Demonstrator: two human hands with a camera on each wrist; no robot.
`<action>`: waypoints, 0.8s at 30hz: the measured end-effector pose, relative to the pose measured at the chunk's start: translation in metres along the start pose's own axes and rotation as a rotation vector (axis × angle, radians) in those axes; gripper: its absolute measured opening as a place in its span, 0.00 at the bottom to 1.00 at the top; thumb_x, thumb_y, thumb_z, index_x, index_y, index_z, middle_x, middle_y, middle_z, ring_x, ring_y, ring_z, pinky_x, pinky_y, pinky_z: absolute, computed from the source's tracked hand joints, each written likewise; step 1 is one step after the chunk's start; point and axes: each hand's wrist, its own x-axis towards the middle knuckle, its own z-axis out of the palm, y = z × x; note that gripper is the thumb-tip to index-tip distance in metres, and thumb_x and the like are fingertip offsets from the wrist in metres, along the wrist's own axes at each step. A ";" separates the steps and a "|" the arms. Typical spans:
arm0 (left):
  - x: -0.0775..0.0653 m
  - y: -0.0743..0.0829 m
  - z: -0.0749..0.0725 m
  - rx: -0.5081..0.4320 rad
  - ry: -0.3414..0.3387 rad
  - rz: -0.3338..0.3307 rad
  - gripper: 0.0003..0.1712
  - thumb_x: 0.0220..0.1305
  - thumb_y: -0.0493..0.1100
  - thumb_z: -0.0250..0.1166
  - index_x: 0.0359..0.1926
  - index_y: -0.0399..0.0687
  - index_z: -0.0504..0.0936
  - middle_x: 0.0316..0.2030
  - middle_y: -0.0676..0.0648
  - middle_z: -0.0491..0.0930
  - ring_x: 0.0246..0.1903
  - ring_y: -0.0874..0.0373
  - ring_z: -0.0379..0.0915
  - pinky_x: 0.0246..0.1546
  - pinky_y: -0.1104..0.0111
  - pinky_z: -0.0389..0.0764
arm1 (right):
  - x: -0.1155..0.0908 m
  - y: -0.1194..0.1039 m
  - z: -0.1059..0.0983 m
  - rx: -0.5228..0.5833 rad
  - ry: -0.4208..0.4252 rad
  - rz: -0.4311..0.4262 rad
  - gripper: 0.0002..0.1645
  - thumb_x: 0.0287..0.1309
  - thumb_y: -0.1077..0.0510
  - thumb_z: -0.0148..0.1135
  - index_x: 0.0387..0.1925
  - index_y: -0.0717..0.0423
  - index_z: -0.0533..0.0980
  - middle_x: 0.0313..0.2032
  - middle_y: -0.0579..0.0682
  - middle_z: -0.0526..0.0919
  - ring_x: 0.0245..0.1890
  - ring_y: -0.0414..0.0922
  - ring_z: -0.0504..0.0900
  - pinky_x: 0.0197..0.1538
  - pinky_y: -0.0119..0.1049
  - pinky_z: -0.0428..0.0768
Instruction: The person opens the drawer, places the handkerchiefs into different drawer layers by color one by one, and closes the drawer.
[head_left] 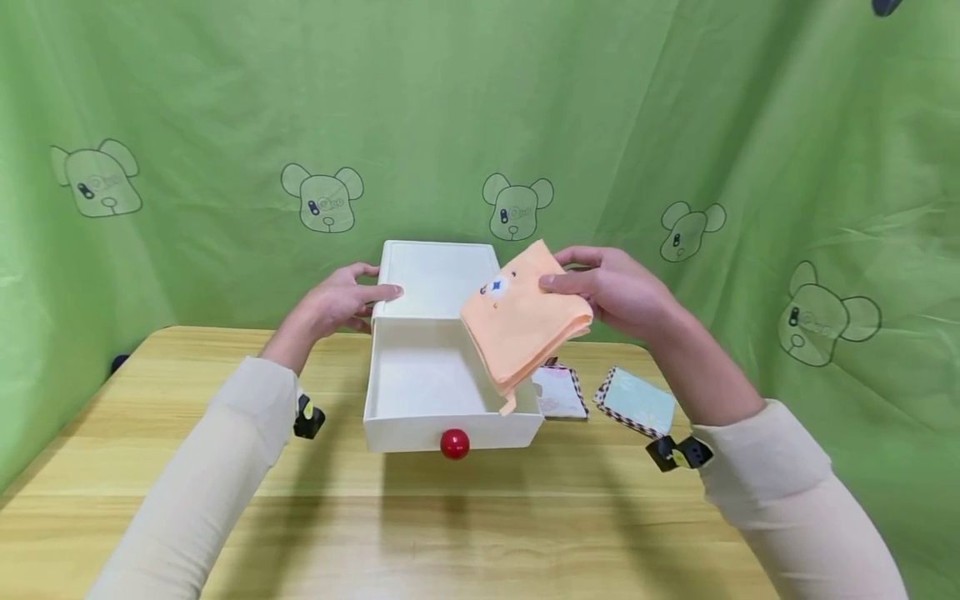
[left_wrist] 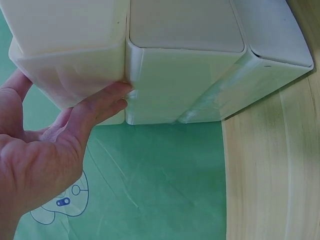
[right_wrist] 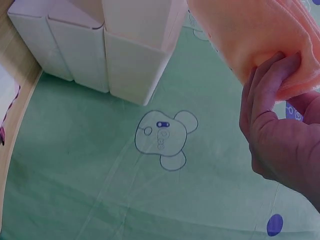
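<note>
My right hand (head_left: 621,292) pinches a folded peach-orange hand towel (head_left: 517,321) with an embroidered animal face, thumb on top. The towel hangs tilted above the right part of a pulled-out white drawer (head_left: 420,371), which has a red round knob (head_left: 454,444). In the right wrist view, curled fingers (right_wrist: 272,82) press into the towel's soft fabric. My left hand (head_left: 341,298) rests against the left side of the white drawer unit (head_left: 442,271), its thumb lying over the top edge. The left wrist view shows fairly straight fingers (left_wrist: 97,102) touching the unit's side.
Right of the drawer, a pale pink cloth (head_left: 561,392) and a light blue cloth (head_left: 637,402) with checked edging lie on the wooden table (head_left: 480,517). A green curtain (head_left: 420,108) with bear outlines hangs behind. The unit has several stacked sections.
</note>
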 end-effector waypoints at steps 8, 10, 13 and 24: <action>0.001 -0.001 -0.002 0.009 0.005 0.001 0.50 0.70 0.48 0.66 0.80 0.45 0.46 0.57 0.36 0.75 0.43 0.51 0.80 0.48 0.58 0.88 | 0.006 0.000 0.011 0.010 -0.007 -0.005 0.25 0.68 0.61 0.62 0.62 0.64 0.67 0.35 0.50 0.87 0.26 0.41 0.87 0.31 0.29 0.86; 0.001 -0.001 -0.002 0.009 0.005 0.002 0.50 0.70 0.48 0.67 0.80 0.45 0.46 0.57 0.36 0.75 0.43 0.51 0.80 0.50 0.56 0.88 | 0.008 0.000 0.014 0.010 -0.007 -0.005 0.24 0.68 0.61 0.62 0.61 0.64 0.67 0.34 0.50 0.87 0.26 0.41 0.86 0.30 0.29 0.85; 0.000 -0.001 -0.001 0.002 0.007 -0.001 0.50 0.70 0.47 0.66 0.80 0.46 0.46 0.56 0.36 0.75 0.43 0.51 0.80 0.54 0.53 0.86 | 0.010 0.001 0.018 0.012 -0.009 -0.006 0.23 0.68 0.61 0.62 0.61 0.64 0.68 0.35 0.50 0.87 0.25 0.41 0.86 0.30 0.29 0.85; 0.001 -0.001 -0.001 0.002 0.013 -0.003 0.50 0.69 0.47 0.67 0.80 0.46 0.47 0.56 0.37 0.75 0.43 0.52 0.80 0.53 0.55 0.87 | 0.011 0.003 0.032 0.023 -0.011 -0.003 0.22 0.68 0.61 0.62 0.60 0.62 0.69 0.35 0.50 0.86 0.25 0.41 0.85 0.31 0.29 0.85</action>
